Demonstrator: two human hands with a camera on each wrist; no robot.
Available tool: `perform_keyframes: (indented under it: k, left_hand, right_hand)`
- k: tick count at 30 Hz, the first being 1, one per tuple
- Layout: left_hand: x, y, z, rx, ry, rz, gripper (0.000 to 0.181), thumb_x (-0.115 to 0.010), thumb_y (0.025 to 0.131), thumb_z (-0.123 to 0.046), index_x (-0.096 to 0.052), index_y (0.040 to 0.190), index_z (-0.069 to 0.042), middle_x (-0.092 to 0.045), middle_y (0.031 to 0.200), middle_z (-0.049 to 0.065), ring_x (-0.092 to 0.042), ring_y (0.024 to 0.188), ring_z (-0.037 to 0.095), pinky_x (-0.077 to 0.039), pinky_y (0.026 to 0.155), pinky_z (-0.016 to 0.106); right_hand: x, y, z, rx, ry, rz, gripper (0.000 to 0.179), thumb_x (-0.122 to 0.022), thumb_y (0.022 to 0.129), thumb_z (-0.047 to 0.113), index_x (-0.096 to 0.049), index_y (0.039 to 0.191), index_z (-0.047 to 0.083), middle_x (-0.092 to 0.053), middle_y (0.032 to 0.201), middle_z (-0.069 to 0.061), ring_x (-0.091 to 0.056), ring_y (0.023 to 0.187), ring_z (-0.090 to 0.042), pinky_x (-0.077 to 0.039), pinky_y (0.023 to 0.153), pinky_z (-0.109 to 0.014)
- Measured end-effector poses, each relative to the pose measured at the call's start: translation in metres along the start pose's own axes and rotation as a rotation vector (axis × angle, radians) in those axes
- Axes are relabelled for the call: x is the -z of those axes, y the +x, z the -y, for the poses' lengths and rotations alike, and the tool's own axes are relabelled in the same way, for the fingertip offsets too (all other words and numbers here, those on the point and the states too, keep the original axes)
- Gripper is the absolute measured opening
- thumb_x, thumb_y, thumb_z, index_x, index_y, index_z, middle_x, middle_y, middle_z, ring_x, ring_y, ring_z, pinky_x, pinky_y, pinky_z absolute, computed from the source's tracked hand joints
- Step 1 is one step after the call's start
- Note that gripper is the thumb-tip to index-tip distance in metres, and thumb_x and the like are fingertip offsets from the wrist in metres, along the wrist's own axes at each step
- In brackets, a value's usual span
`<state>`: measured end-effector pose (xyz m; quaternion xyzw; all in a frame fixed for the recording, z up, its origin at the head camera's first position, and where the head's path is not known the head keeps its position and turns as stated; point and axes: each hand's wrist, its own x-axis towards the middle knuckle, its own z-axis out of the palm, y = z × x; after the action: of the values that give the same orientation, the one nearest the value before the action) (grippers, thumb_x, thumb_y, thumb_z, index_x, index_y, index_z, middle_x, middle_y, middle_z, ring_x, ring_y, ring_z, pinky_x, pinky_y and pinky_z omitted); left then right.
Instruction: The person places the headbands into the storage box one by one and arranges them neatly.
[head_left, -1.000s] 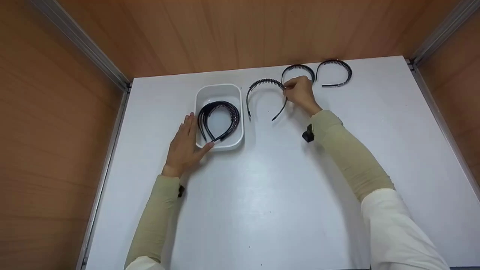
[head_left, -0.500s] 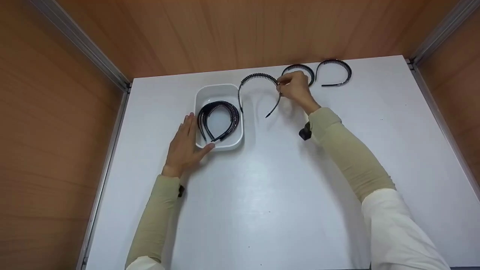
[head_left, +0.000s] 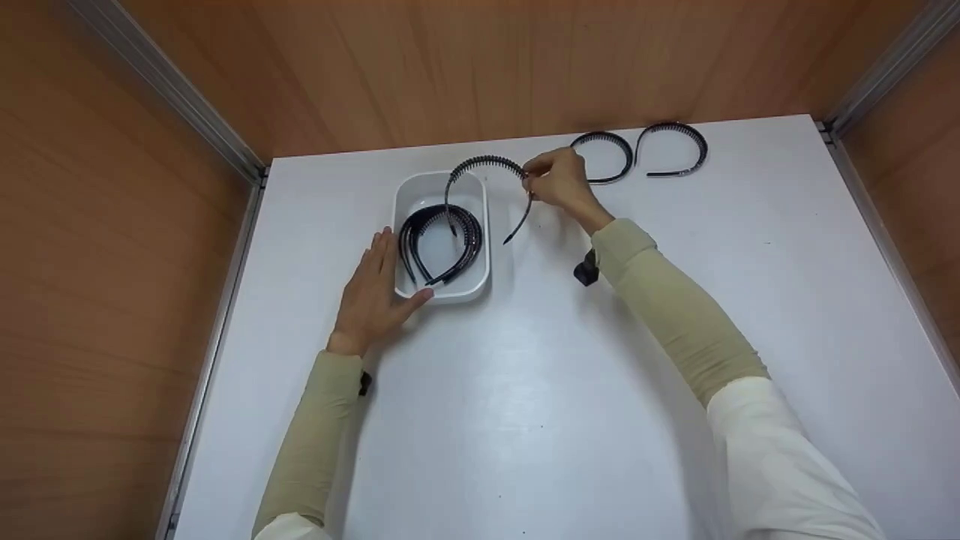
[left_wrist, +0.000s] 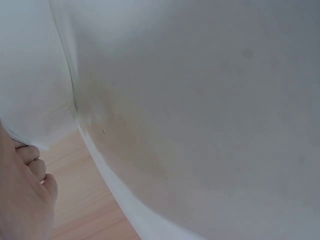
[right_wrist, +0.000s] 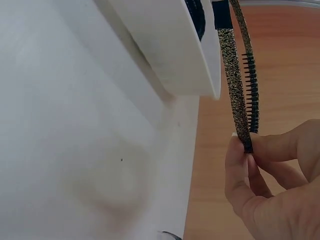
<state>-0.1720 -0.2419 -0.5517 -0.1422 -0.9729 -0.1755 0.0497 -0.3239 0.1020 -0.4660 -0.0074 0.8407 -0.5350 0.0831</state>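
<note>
My right hand [head_left: 559, 180] pinches a dark toothed headband [head_left: 487, 160] by one side of its arch. In the right wrist view this headband [right_wrist: 233, 80] shows a speckled gold-and-black band between thumb and fingers. Its far leg hangs over the white plastic tub [head_left: 486, 255]; the near leg is just outside the tub's right wall. Several dark headbands [head_left: 474, 244] lie nested inside the tub. With fingers straight, my left hand [head_left: 369, 300] rests against the tub's left wall, thumb at the front corner. The left wrist view shows that hand [left_wrist: 25, 195] beside the pale tub wall [left_wrist: 35, 90].
Two more dark headbands lie on the white table [head_left: 600, 412] near its back edge: one [head_left: 628, 161] just behind my right hand, the other [head_left: 703, 146] farther right. Wooden panels [head_left: 525, 67] enclose the back and sides.
My right hand has carried the headband leftward, from beside the tub until part of it hangs over the tub. The left hand has stayed at the tub's side.
</note>
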Motion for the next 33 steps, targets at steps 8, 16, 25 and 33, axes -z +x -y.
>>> perform_keyframes:
  k: [8, 16, 25, 33]
  left_hand:
    - [0.001, 0.000, 0.001, 0.006, -0.004, 0.004, 0.118, -0.058, 0.096, -0.076, -0.007, 0.170, 0.001, -0.007, 0.180, 0.018, -0.006, 0.168, 0.030, -0.011, 0.137, 0.043]
    - [0.000, 0.000, 0.000, 0.014, -0.019, 0.001, 0.121, -0.058, 0.095, -0.078, -0.008, 0.170, 0.001, -0.008, 0.180, 0.019, -0.007, 0.168, 0.031, -0.010, 0.137, 0.043]
    - [0.001, 0.000, -0.001, 0.034, -0.009, 0.015, 0.121, -0.059, 0.095, -0.078, -0.006, 0.171, 0.000, -0.007, 0.180, 0.018, -0.006, 0.168, 0.030, -0.011, 0.137, 0.042]
    - [0.001, 0.001, -0.002, 0.015, 0.004, -0.009, 0.121, -0.063, 0.094, -0.075, -0.010, 0.169, 0.004, -0.011, 0.178, 0.022, -0.009, 0.168, 0.032, -0.012, 0.137, 0.043]
  right_hand:
    - [-0.028, 0.000, 0.012, 0.088, -0.045, -0.007, 0.025, -0.072, 0.089, 0.001, -0.083, 0.112, 0.000, -0.073, 0.094, -0.008, -0.067, 0.077, -0.009, -0.062, 0.066, -0.019]
    - [-0.050, -0.002, 0.019, 0.114, -0.121, 0.003, 0.023, -0.074, 0.089, 0.004, -0.084, 0.110, 0.003, -0.079, 0.100, -0.011, -0.066, 0.086, -0.012, -0.053, 0.069, -0.019]
    - [-0.062, -0.003, 0.022, 0.106, -0.111, 0.036, 0.024, -0.074, 0.088, 0.001, -0.084, 0.110, 0.003, -0.078, 0.099, -0.011, -0.065, 0.087, -0.013, -0.054, 0.070, -0.019]
    - [-0.069, -0.002, 0.021, 0.137, -0.138, 0.040, 0.026, -0.073, 0.089, 0.001, -0.083, 0.113, 0.002, -0.081, 0.105, -0.015, -0.071, 0.091, -0.016, -0.058, 0.079, -0.023]
